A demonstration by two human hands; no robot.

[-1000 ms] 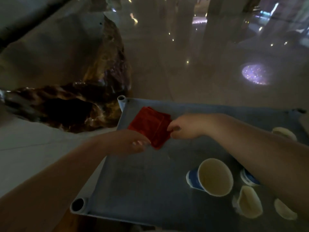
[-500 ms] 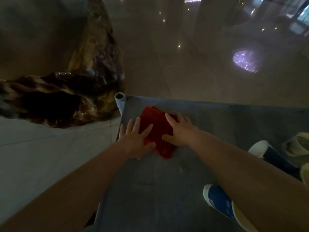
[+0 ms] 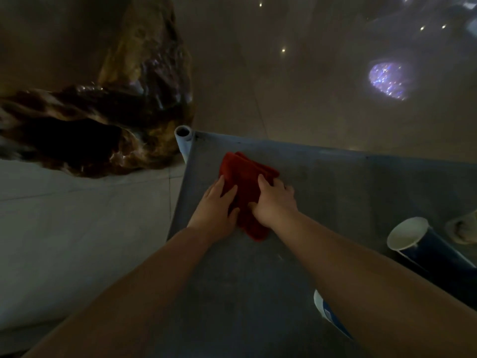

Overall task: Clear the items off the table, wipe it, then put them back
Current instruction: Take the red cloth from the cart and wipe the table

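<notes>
A folded red cloth (image 3: pixel 247 171) lies near the far left corner of the grey table (image 3: pixel 335 182). My left hand (image 3: pixel 215 210) rests flat on the cloth's left side, fingers together. On the cloth's right side, my right hand (image 3: pixel 275 202) presses down with curled fingers. A dark blue paper cup (image 3: pixel 423 249) lies on its side at the right, its white mouth towards me. Part of a blue and white cup (image 3: pixel 325 308) shows under my right forearm. A pale cup (image 3: pixel 464 228) is cut off by the right edge.
The table's round corner post (image 3: pixel 183 133) stands just beyond the cloth. A large dark, glossy root-like block (image 3: pixel 116 112) sits on the floor to the left. Shiny tiled floor (image 3: pixel 284 73) surrounds the table, with a bright reflection (image 3: pixel 387 81) at the far right.
A second ago my fingertips pinched the cloth; half a second ago both hands lay spread on it. Now my right fingers curl onto it, and the view has tipped downward.
</notes>
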